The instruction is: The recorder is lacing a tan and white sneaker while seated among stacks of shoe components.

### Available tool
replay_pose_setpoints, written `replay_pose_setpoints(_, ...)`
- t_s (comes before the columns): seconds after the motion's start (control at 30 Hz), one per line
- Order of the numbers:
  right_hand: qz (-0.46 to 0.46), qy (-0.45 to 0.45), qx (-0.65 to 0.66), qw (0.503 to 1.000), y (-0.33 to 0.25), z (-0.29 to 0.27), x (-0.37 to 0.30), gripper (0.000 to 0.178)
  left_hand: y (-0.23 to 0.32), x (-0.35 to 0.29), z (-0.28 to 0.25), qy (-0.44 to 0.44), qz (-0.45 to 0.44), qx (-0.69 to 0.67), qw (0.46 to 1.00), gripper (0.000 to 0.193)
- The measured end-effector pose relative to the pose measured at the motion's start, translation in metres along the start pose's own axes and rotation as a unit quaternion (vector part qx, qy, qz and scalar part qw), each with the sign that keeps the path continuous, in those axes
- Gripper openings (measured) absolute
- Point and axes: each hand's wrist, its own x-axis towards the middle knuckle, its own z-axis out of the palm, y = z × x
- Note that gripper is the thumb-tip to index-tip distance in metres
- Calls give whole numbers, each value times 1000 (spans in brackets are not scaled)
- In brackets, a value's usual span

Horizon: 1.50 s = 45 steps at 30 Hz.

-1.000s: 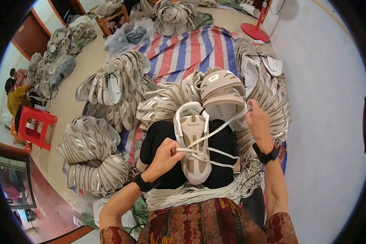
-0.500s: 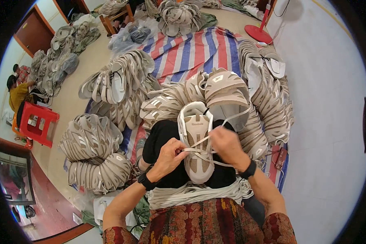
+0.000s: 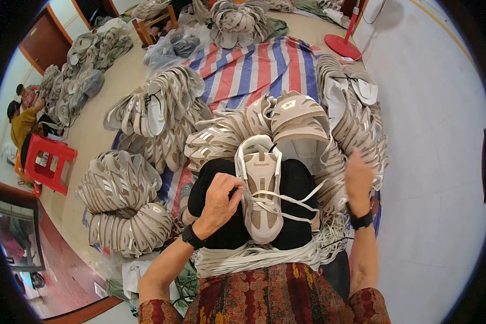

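Observation:
A beige and white shoe upper [image 3: 262,162] rests upright on my lap, toe toward me. White laces [image 3: 264,202] cross its front; one length stretches right across my black-clad thigh toward my right hand, and another loops lower down. My left hand [image 3: 220,200] is beside the upper's left edge, its fingers curled in and thumb close to the index finger. Whatever lies between those fingertips is too small to tell. Well off to the right, my right hand [image 3: 358,178] is raised and smeared by motion. Whether it grips the lace cannot be made out.
A bundle of white laces [image 3: 254,260] lies across my lap. Strung stacks of shoe uppers stand left [image 3: 121,181], ahead [image 3: 227,135] and right [image 3: 356,135] on a striped sheet [image 3: 254,70]. A red stool [image 3: 48,162] and two people [image 3: 24,121] are at far left.
My right hand has moved from the upper out to the right and slightly up. A lace now trails rightward from the upper. My left hand has shifted slightly left and up, off the crossed laces.

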Motion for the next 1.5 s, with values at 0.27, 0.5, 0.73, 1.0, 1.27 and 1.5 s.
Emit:
replay_pose_setpoints(0.27, -362, 34, 334, 869, -104, 7, -66, 18, 5, 11, 7, 4, 24, 24, 999, 20)
replay_pose_setpoints(0.5, -403, -2, 239, 883, -106, 27, -70, 11, 4, 21, 23, 7, 79, 2, 997, 20)
replay_pose_setpoints(0.73, -375, -73, 336, 861, -104, 9, -51, 12, 0, 22, 27, 14, 34, -91, 995, 16)
replay_pose_setpoints(1.0, -428, -34, 193, 882, -110, 23, -68, 15, -2, 25, 21, -21, 14, -93, 995, 12)
replay_pose_setpoints(1.27, -297, -252, 383, 838, -114, 12, -54, 19, -16, 24, 25, -27, -76, -153, 985, 10)
replay_pose_setpoints(1.5, -380, -101, 231, 890, -115, 17, -69, 14, -13, 27, 24, -30, -79, -182, 980, 8)
